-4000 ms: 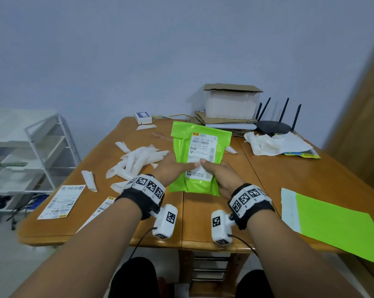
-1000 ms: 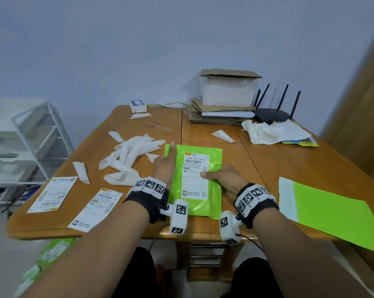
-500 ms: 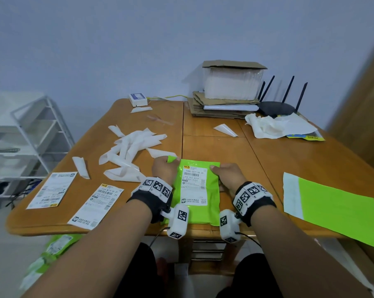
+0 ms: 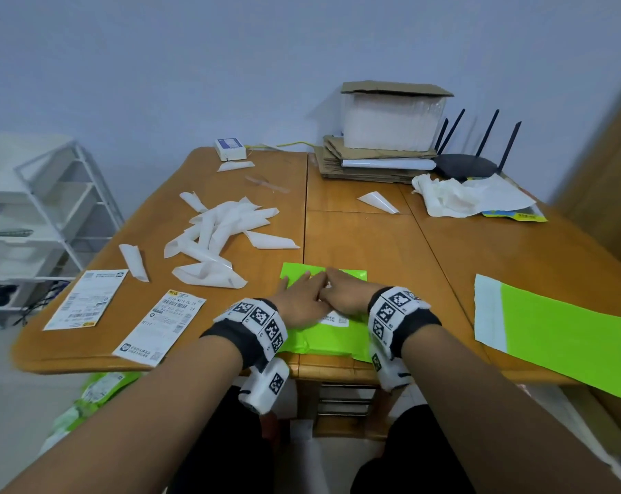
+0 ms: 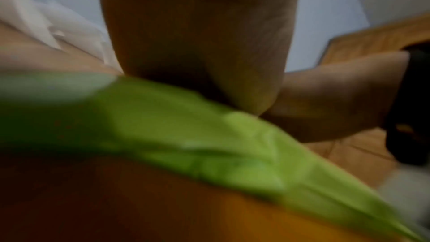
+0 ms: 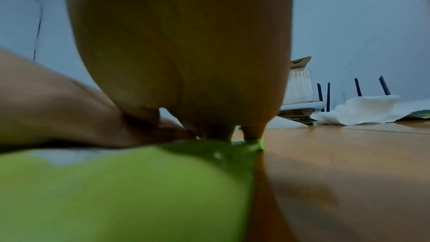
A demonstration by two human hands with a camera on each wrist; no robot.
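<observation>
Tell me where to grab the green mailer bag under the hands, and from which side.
Probably its near short edge, coming from the person's side. The green mailer bag lies flat on the table, with that end close to the table's front edge and uncovered; the left hand and right hand press flat on its far half.

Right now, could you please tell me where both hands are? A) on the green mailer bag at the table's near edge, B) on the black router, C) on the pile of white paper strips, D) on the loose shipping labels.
A: the left hand and the right hand lie side by side with flat fingers on the green mailer bag, over its white label.
</observation>
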